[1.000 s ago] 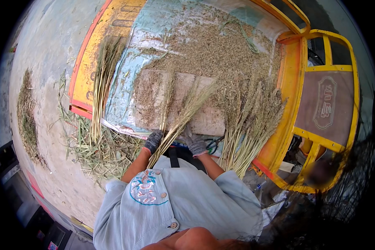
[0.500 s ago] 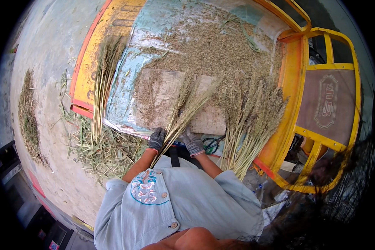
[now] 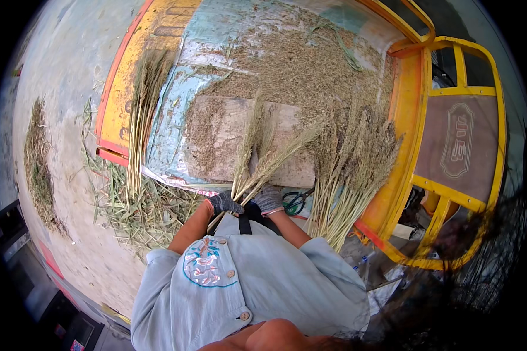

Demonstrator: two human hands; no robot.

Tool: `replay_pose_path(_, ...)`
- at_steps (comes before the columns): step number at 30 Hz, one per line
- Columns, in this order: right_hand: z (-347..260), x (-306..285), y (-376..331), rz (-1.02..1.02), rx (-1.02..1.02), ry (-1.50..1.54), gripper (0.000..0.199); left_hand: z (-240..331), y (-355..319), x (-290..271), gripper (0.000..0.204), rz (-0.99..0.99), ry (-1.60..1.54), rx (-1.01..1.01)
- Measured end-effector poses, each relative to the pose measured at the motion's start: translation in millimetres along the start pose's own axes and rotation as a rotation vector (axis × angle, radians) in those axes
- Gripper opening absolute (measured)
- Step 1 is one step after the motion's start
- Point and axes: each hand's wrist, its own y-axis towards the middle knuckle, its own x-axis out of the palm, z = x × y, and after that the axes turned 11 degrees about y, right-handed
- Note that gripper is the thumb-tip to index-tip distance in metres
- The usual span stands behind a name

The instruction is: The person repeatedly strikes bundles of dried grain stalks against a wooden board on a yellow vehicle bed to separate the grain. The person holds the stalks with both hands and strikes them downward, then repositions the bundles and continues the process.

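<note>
Both my hands wear grey knit gloves and are close together at the near edge of a board. My left hand (image 3: 225, 203) is closed round the lower stalks of a small bunch of seed-headed stalks (image 3: 263, 168). Its heads fan out over the wooden board (image 3: 214, 137) in separate sprays. Just right of the stalks is my right hand (image 3: 268, 200); its fingers are partly hidden and blurred, so whether they touch the bunch I cannot tell. Scissors with dark green handles (image 3: 297, 202) lie beside my right hand.
A larger pile of seed-headed stalks (image 3: 354, 158) lies to the right, against the yellow metal cart frame (image 3: 407, 134). Another bundle (image 3: 143, 111) rests across the cart's left edge. Loose seed (image 3: 298, 64) covers the sheet beyond the board. Leaf scraps (image 3: 149, 210) lie on the ground.
The bunch has spread into separate sprays, one leaning further right and another more upright. My left hand has lowered slightly and turned inward round the stalks.
</note>
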Motion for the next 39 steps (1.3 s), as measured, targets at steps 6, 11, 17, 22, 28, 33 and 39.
replay_pose_path(6, -3, -26, 0, 0.159, -0.038, 0.313, 0.039, 27, -9, -26, 0.033, 0.347, 0.23, -0.018)
replay_pose_path(11, -7, -71, -30, 0.216, 0.267, 0.576, 0.044, 53, -3, -47, 0.049, 0.643, 0.516, -0.086)
replay_pose_path(17, -6, -77, -30, 0.13, 0.119, 0.134, 0.039, 27, 13, -37, 0.058, 0.656, 0.645, -0.167)
replay_pose_path(22, -33, -67, -16, 0.06, 0.081, 0.077, 0.034, -3, 19, -38, 0.054, 0.432, 0.226, -0.126)
replay_pose_path(28, 26, -30, -20, 0.076, -0.035, -0.001, 0.034, 5, 1, -41, 0.048, -0.102, -0.709, -0.056)
replay_pose_path(33, 38, -23, -22, -0.023, 0.1, 0.023, 0.04, -5, 1, -33, 0.04, 0.032, -0.745, -0.095)
replay_pose_path(39, 33, -26, -25, -0.021, 0.024, -0.038, 0.031, -48, 26, -11, 0.013, 0.742, -0.438, 0.115)
